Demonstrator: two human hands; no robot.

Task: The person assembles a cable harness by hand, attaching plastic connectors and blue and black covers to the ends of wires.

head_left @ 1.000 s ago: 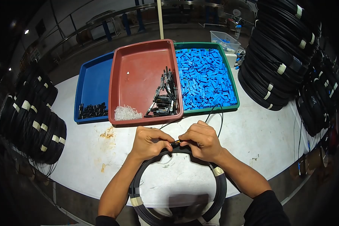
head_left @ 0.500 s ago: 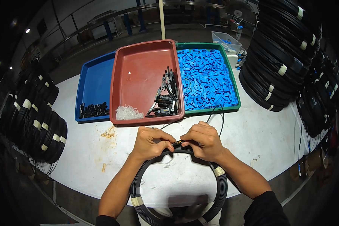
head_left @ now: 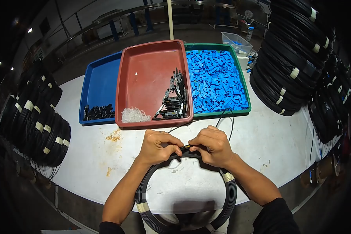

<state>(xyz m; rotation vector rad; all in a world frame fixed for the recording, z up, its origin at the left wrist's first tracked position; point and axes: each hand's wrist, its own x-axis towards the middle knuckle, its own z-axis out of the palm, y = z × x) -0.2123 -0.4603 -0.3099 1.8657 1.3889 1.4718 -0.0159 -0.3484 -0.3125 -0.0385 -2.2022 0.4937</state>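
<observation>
Between the fingertips of both hands is a small black connector (head_left: 186,148) with a yellowish strip showing, just above the top of the cable coil. My left hand (head_left: 160,147) pinches its left end with thumb and forefinger. My right hand (head_left: 211,146) grips the other end, its fingers curled and partly hiding the piece. Below them the coil of black cable (head_left: 231,191), bound with pale tape, hangs over the table's near edge. A loose loop of thin black cable (head_left: 232,126) rises behind my right hand toward the green tray.
Beyond my hands stand a blue tray (head_left: 101,82) with black parts, a red tray (head_left: 144,58) with clear pieces (head_left: 135,116) and black connectors (head_left: 173,103), and a green tray (head_left: 243,84) full of blue clips (head_left: 214,82). Stacked cable coils flank the white table (head_left: 89,163) left (head_left: 35,121) and right (head_left: 292,58).
The trays and hands sit slightly farther right in the view, as if the camera turned a little. Both hands keep the same pinch on the connector.
</observation>
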